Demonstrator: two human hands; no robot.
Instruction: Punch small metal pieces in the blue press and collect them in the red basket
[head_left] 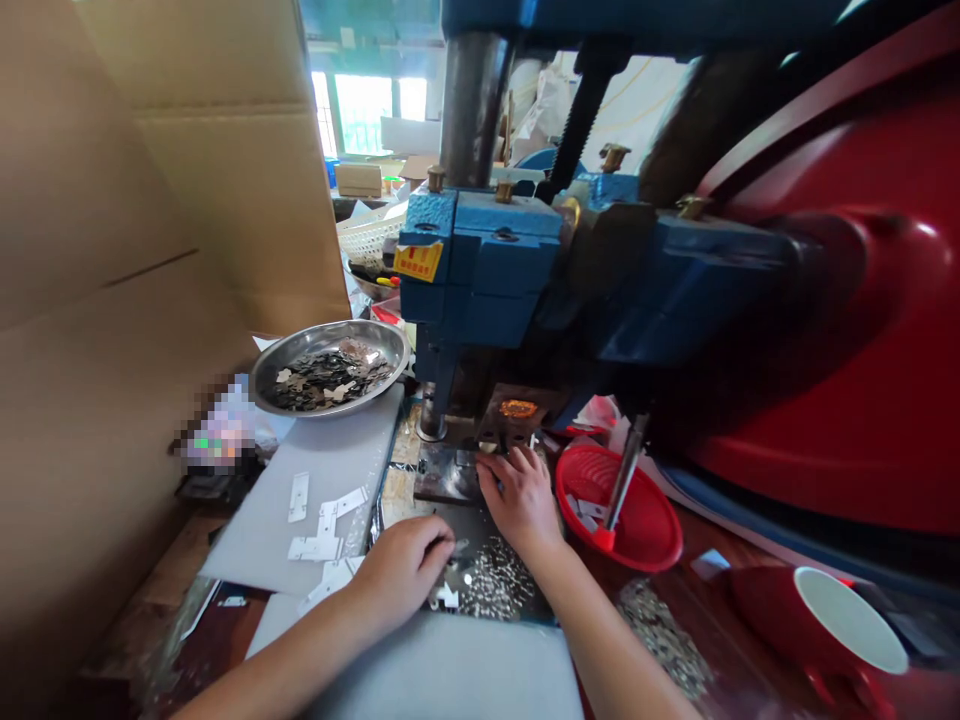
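My right hand reaches into the blue press, its bent fingers at the steel die block under the punch. Whatever lies under those fingertips is too small and covered to name. My left hand hovers low in front of the die, fingers curled in against the thumb; any piece in them is hidden. Just right of it spreads a heap of small shiny metal parts, pin-like in shape, with a little white-looking plate at its near edge.
A steel bowl of dark flat metal pieces stands back left. Several white plates lie on the grey board. Right of the die are a red basket and a red mug. A large red wheel and cardboard flank the press.
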